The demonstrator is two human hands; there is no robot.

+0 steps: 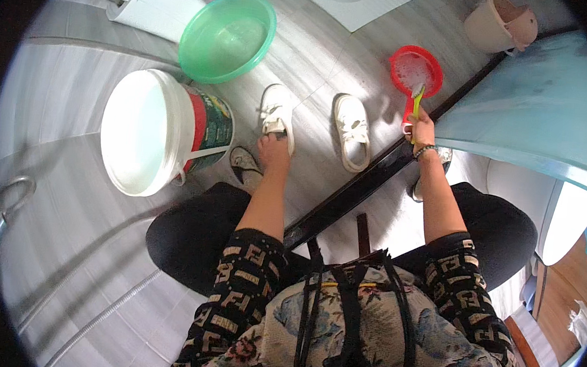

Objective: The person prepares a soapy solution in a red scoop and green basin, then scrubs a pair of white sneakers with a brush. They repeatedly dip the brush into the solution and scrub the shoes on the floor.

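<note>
A white lace-up sneaker stands on the floor in front of me. My left hand grips it at the heel opening, some fingers hidden inside. Its mate, another white sneaker, sits to the right, untouched. In my right hand is a yellow-green brush, fingers closed around its handle. The brush's head is over a red dipper that holds foamy liquid. The dipper's handle runs back toward my right hand; whether the hand touches it I cannot tell.
Left of the sneakers are a large white bucket with liquid and a green basin. A pale pink bucket stands far right, beside a bluish glass panel. A dark raised floor strip crosses between my feet.
</note>
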